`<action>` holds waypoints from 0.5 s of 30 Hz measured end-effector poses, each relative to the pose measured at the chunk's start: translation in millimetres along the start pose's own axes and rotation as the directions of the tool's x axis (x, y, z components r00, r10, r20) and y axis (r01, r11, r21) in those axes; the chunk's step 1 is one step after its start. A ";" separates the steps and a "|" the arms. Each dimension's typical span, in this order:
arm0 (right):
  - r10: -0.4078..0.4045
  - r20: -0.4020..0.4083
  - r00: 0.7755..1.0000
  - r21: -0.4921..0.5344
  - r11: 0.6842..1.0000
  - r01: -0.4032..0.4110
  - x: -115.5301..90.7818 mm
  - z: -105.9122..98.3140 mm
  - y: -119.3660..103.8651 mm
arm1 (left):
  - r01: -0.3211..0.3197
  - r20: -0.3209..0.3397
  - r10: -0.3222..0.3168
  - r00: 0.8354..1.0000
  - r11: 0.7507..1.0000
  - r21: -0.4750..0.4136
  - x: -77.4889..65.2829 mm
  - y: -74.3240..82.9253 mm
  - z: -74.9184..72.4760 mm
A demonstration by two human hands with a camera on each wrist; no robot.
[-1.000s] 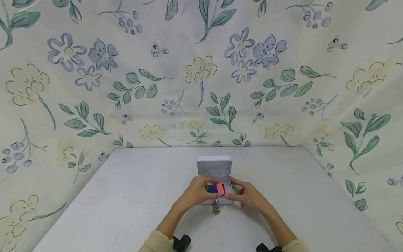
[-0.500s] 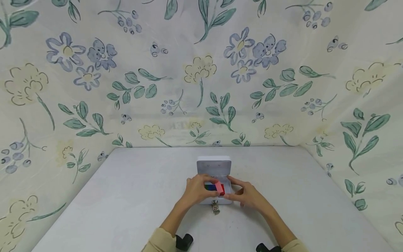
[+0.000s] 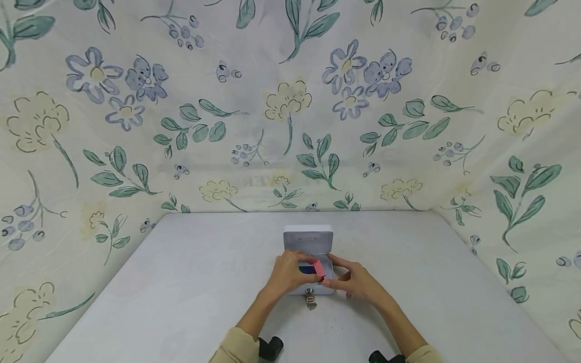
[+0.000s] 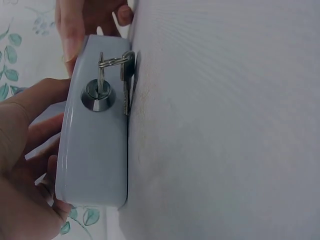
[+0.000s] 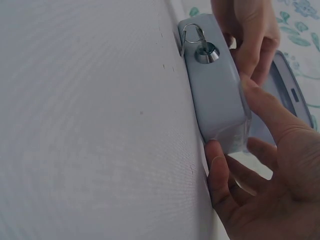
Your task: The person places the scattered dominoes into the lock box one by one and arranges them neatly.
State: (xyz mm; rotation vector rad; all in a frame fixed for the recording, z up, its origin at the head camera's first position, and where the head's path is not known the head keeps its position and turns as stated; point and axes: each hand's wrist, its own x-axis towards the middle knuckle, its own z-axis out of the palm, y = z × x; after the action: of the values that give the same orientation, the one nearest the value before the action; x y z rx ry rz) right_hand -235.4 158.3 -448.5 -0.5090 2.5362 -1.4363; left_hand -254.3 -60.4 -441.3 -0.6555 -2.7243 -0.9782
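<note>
A small white metal cash box [image 3: 308,242] stands with its lid raised at the middle of the table. My left hand [image 3: 286,272] reaches into it from the left and pinches a pink block [image 3: 320,269] between thumb and fingers. Beside that block, a dark blue piece [image 3: 307,270] shows under the hand. On the right, my right hand [image 3: 356,283] grips the box's side wall, thumb at the front and fingers farther back. Keys on a ring [image 3: 310,299] hang from the front lock [image 4: 98,95]. Most of the box's inside is hidden from both wrist views.
The white table [image 3: 204,262] extends around the box on all sides. Floral cloth [image 3: 290,151] rises behind its back edge and along both sides. Black wrist cameras [image 3: 271,348] show at the bottom of the head view.
The left hand and forearm have shifted slightly to the right. Over the box, the pink block has tilted and moved a little right, covering more of the red. My right hand stays put.
</note>
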 end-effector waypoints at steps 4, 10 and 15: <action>-0.010 0.005 1.000 0.011 1.000 0.010 -0.4 -0.6 -0.5 | -0.018 0.009 0.018 1.000 1.000 0.015 2.7 2.3 1.4; -0.025 0.012 1.000 0.032 0.999 0.024 -1.1 -1.5 -1.0 | -0.038 0.044 0.041 0.998 0.998 -0.053 6.0 2.9 3.2; -0.023 0.011 1.000 0.034 0.999 0.022 -1.4 -1.5 -0.6 | -0.063 0.075 0.067 0.995 0.997 -0.053 10.0 2.1 3.6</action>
State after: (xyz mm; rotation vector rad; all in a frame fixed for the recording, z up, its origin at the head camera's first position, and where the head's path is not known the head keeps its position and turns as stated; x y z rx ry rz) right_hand -234.5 159.7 -447.2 -0.5403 2.5002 -1.4776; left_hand -262.2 -53.3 -439.9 -0.8022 -2.7327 -1.0299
